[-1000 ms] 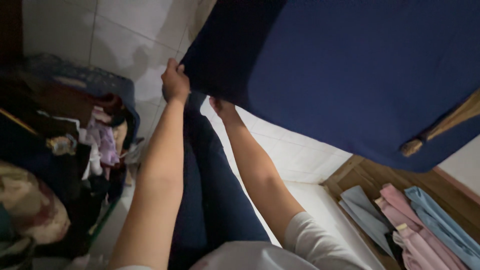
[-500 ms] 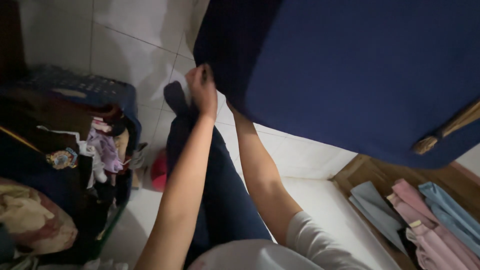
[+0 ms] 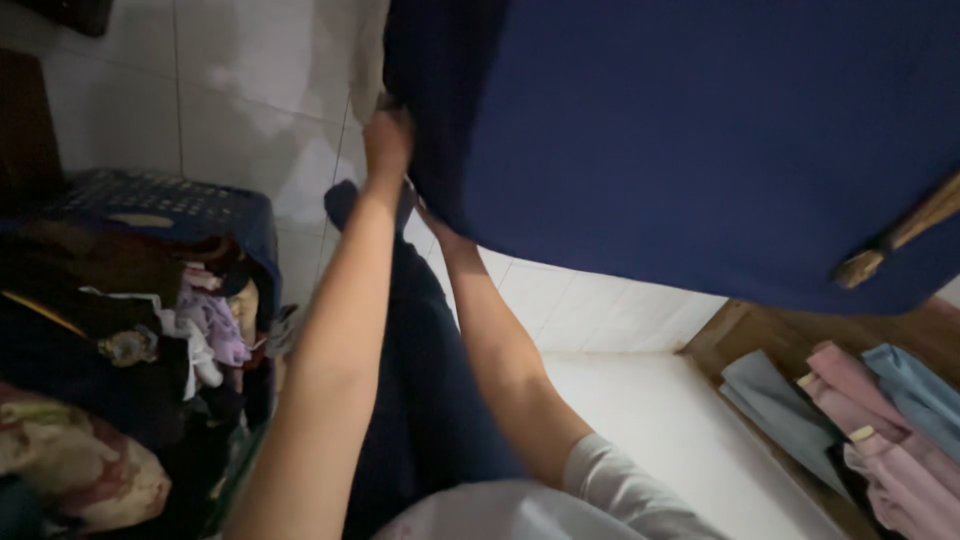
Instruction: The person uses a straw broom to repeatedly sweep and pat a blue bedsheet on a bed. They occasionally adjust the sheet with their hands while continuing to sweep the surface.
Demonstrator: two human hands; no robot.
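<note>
Head view: left hand (image 3: pixel 388 135) grips smooth navy cloth (image 3: pixel 700 140).

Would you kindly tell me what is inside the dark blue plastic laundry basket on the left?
The dark blue plastic laundry basket holds a heap of mixed clothes: dark garments, white and lilac pieces and a floral fabric spilling over. Whatever lies beneath the top layer is covered.

No packages, labels, signs or screens visible, apparently.
</note>
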